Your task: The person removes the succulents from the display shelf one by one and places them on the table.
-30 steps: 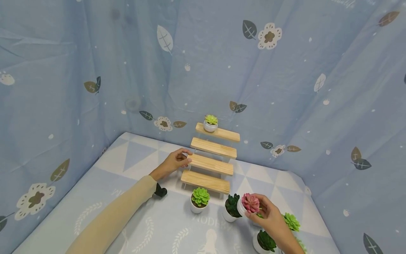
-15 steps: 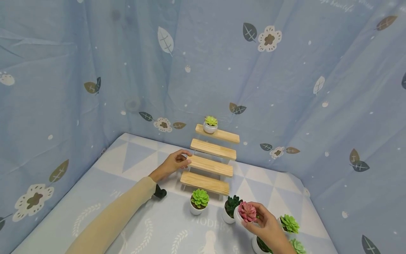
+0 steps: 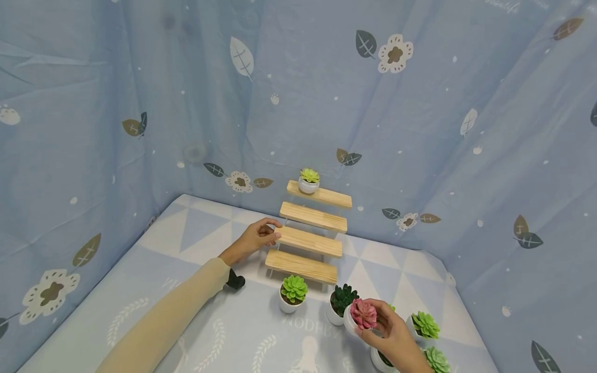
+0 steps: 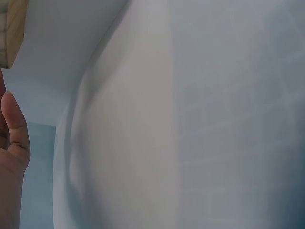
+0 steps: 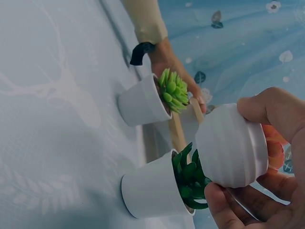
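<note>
My right hand (image 3: 392,331) grips a small white ribbed pot (image 5: 231,145) holding a pink succulent (image 3: 363,313), thumb on one side and fingertips on the other. The pot is tilted and overlaps a dark green potted succulent (image 3: 343,299) on the table. Farther back, my left hand (image 3: 254,238) holds the left end of a plank of the four-tier wooden plant stand (image 3: 308,241), fingers curled at its edge. In the left wrist view only part of that hand and the plank's corner (image 4: 12,36) show. A yellow-green potted succulent (image 3: 309,181) stands on the top tier.
A bright green potted succulent (image 3: 293,292) stands before the stand. Several other potted succulents, including a light green one (image 3: 425,325), cluster around my right wrist, partly hidden. A black object (image 3: 236,280) shows by my left cuff. Blue printed curtain (image 3: 308,93) rises behind the table.
My right hand has moved slightly left and nearer to me with the pink succulent. The left hand keeps its place at the stand.
</note>
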Tool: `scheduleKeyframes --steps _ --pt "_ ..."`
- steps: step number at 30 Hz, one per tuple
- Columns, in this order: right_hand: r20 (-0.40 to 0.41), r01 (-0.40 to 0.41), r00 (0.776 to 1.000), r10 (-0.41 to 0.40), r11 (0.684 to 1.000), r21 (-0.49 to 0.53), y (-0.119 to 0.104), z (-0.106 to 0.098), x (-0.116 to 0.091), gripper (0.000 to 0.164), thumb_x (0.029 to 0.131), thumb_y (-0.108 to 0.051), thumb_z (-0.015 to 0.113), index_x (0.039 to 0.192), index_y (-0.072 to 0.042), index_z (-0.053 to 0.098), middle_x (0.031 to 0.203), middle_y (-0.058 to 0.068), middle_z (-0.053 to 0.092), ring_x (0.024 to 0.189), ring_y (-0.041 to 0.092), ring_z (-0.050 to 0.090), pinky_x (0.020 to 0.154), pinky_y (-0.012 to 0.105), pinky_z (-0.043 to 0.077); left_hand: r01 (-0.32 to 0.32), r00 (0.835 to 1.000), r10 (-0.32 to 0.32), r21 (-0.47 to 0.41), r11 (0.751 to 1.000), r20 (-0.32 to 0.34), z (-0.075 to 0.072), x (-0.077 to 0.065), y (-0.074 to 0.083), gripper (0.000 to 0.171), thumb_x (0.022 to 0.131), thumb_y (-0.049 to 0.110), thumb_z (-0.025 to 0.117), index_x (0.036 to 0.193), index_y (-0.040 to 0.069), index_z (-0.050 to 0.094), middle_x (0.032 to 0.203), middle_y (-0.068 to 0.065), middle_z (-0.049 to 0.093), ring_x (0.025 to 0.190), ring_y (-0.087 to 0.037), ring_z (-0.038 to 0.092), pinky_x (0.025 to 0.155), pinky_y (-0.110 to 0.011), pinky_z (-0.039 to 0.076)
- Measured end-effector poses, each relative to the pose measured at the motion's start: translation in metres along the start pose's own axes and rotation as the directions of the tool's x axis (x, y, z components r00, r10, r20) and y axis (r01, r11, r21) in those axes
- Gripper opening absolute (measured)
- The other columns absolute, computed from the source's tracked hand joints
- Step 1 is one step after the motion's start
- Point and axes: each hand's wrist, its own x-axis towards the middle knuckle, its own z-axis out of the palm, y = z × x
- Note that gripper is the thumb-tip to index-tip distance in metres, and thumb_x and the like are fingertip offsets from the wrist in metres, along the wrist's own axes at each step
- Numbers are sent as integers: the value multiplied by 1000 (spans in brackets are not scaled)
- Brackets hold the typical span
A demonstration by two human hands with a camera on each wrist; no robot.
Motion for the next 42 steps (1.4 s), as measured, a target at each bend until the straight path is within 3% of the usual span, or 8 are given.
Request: scheduleKeyframes --steps 6,11,28,42 --pt "1 -8 1000 8 1000 -28 2 3 -4 62 86 -15 86 138 -4 55 133 14 57 111 18 63 90 28 56 2 1000 -2 1 1000 5 0 0 0 36 101 28 70 133 16 61 105 -16 66 94 -35 66 86 -45 57" --pt "47 4 999 -1 998 -58 4 6 -6 63 87 -14 85 140 -2 53 135 18 55 110 16 64 92 27 55 2 1000 -2 -5 1000 4 0 1 0 35 101 28 70 133 16 61 104 -15 66 93 -33 66 86 -45 57" --pt "129 40 991 -36 999 -22 17 23 -7 61 88 -15 84 139 -1 53 133 18 56 106 14 65 89 28 57 -3 1000 3 -13 1000 16 0 -1 2 38 101 29 70 135 15 60 105 -15 66 93 -34 66 88 -47 57" --pt "124 76 990 -73 997 -24 24 32 -6 59 88 -16 84 136 3 55 136 23 57 105 13 64 87 27 58 -1 1000 1 -3 1000 13 0 -1 4 38 101 27 71 135 14 60 105 -16 66 95 -37 65 88 -48 57"
